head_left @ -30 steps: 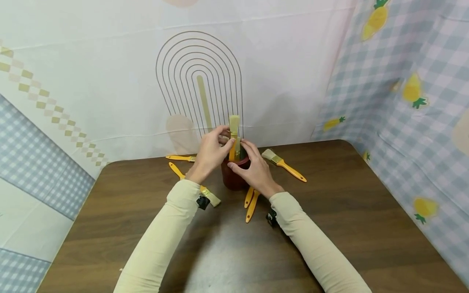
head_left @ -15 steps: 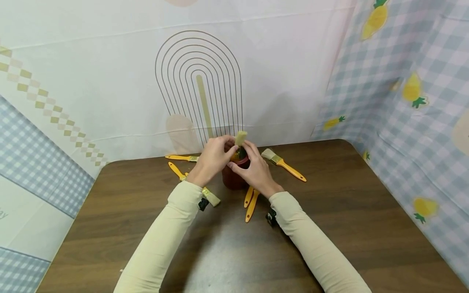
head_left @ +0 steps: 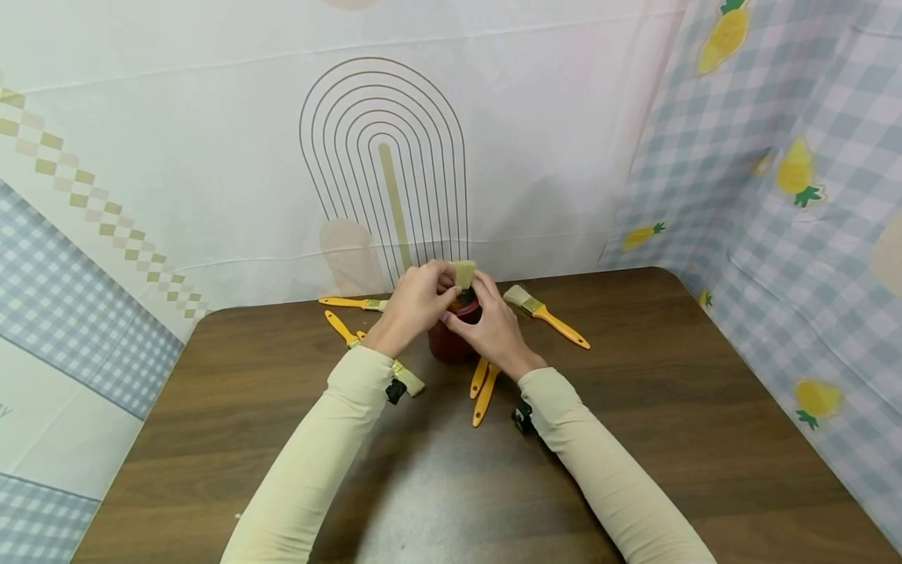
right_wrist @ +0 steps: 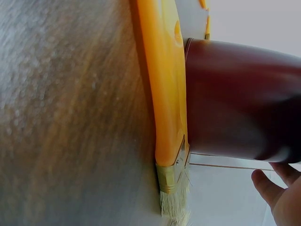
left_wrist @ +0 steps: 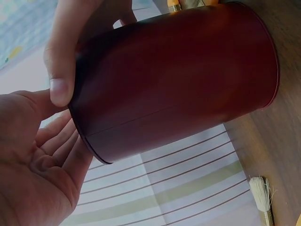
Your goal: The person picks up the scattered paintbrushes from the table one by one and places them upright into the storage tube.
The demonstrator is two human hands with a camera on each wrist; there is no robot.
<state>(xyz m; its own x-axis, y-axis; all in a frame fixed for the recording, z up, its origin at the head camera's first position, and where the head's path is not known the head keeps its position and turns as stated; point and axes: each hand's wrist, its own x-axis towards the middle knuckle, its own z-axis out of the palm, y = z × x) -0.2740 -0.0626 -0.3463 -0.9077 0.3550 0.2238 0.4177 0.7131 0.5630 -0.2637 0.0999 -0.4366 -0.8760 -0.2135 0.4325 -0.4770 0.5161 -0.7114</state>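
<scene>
A dark red cylindrical holder [head_left: 447, 346] stands upright on the table near the wall. My right hand [head_left: 496, 325] grips it near the rim, its thumb in front and its fingers on the far right side. Over the opening, my left hand [head_left: 414, 304] pinches a paintbrush whose pale bristles [head_left: 463, 272] point up; its handle is hidden in the holder. Another brush is inside, mostly covered by the hands. In the left wrist view the holder's side [left_wrist: 178, 84] fills the middle, with the left palm [left_wrist: 35, 160] at its rim.
Yellow-handled paintbrushes lie around the holder: one to the right [head_left: 546, 316], two in front with handles [head_left: 485, 395] towards me, and several on the left, including a brush [head_left: 348, 303] near the wall. A patterned cloth wall [head_left: 550, 157] rises behind the table [head_left: 634, 439].
My left hand has lowered the paintbrush into the holder and moved slightly right, so the bristles now stand just above the fingers. My right hand stays on the holder.
</scene>
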